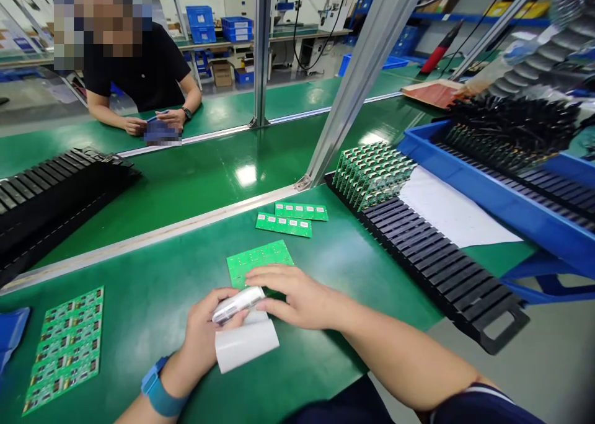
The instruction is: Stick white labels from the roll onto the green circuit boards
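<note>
My left hand point(204, 334), with a blue wristband, is closed around a small roll of white label tape point(238, 304); a white strip of its backing point(246, 343) hangs below the hand. My right hand point(297, 297) lies with fingers stretched over the roll and over the near edge of a green circuit board point(258, 260) on the green mat. Nothing is gripped in the right hand.
Two narrow green board strips point(292, 218) lie beyond. A panel of boards point(65, 346) sits at left. A long black slotted rack point(441, 263) with upright boards point(372, 173) runs at right, beside a blue bin point(488, 188). Another black rack point(51, 194) is far left. A person point(139, 70) sits opposite.
</note>
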The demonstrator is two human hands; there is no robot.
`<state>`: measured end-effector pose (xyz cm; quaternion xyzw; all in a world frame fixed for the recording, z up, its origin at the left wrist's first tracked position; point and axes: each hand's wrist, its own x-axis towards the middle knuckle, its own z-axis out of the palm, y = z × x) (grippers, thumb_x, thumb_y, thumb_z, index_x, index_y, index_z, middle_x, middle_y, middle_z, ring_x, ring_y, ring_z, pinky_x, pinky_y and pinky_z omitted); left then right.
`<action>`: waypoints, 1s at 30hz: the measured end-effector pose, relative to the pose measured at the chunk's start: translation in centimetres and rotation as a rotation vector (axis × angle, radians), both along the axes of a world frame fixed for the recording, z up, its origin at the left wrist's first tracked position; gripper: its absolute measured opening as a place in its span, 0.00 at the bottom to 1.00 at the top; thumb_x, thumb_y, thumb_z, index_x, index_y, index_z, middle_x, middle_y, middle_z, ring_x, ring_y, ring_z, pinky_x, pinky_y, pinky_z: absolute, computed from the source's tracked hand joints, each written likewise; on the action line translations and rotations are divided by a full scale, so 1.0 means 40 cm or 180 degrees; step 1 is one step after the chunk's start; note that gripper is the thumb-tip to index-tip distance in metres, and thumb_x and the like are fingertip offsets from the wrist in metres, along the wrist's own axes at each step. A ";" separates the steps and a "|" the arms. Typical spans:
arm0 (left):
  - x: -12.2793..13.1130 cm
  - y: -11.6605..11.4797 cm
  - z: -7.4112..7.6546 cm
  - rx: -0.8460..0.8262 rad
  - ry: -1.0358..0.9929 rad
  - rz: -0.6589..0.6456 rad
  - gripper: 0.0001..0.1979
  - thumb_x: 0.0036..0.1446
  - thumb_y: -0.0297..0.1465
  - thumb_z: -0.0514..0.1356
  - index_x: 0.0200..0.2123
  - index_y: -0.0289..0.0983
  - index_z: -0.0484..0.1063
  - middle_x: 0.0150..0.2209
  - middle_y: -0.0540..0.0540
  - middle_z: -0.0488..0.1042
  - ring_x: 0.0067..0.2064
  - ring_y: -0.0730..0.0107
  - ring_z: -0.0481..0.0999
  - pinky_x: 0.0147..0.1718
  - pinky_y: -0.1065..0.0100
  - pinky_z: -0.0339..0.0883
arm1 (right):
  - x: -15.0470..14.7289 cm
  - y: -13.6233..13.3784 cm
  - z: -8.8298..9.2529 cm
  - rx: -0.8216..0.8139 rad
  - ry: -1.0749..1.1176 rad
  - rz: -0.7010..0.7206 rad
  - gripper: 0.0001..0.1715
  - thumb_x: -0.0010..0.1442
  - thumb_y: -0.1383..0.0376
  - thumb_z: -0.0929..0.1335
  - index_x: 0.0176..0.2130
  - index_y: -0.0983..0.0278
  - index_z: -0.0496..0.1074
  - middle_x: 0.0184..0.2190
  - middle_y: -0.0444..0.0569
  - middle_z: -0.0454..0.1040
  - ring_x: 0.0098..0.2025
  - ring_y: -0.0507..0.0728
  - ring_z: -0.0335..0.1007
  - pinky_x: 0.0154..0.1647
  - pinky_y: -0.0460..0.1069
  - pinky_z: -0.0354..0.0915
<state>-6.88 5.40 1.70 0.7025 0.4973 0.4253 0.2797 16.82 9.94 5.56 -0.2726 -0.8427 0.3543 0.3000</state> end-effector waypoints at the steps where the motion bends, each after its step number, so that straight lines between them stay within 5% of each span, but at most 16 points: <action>1: 0.000 -0.002 0.000 -0.0038 -0.0023 -0.0007 0.08 0.55 0.31 0.70 0.39 0.40 0.78 0.29 0.52 0.82 0.26 0.71 0.79 0.25 0.74 0.72 | -0.012 -0.006 -0.003 0.0052 0.0037 0.0024 0.15 0.69 0.67 0.69 0.55 0.65 0.74 0.50 0.56 0.80 0.54 0.60 0.76 0.57 0.57 0.71; 7: 0.006 -0.011 -0.012 0.0000 -0.0195 0.0084 0.13 0.56 0.30 0.69 0.45 0.40 0.75 0.36 0.49 0.83 0.31 0.69 0.82 0.28 0.73 0.74 | -0.025 0.000 -0.013 0.0044 0.0175 -0.0148 0.09 0.67 0.70 0.69 0.48 0.64 0.75 0.45 0.53 0.80 0.48 0.58 0.75 0.51 0.55 0.72; 14: 0.019 -0.026 -0.015 0.0394 0.0101 -0.0055 0.09 0.63 0.29 0.64 0.46 0.41 0.70 0.40 0.48 0.82 0.36 0.68 0.84 0.35 0.70 0.77 | -0.062 -0.030 -0.023 0.0908 -0.0118 -0.0269 0.12 0.71 0.67 0.65 0.51 0.64 0.75 0.45 0.54 0.78 0.47 0.61 0.72 0.47 0.58 0.67; 20: 0.021 -0.038 -0.040 0.0361 -0.0019 0.0042 0.12 0.64 0.30 0.63 0.48 0.41 0.65 0.41 0.47 0.81 0.38 0.68 0.85 0.34 0.71 0.78 | -0.091 -0.045 -0.047 0.1187 -0.0041 -0.0465 0.10 0.72 0.71 0.64 0.44 0.66 0.76 0.41 0.53 0.79 0.43 0.58 0.72 0.44 0.54 0.69; 30: 0.016 -0.042 -0.054 0.0308 0.0158 0.0150 0.12 0.65 0.33 0.63 0.49 0.40 0.65 0.41 0.45 0.81 0.38 0.66 0.85 0.34 0.69 0.78 | -0.093 -0.041 -0.050 0.0830 0.0118 -0.0418 0.11 0.72 0.69 0.64 0.45 0.64 0.77 0.42 0.53 0.81 0.44 0.59 0.76 0.47 0.57 0.72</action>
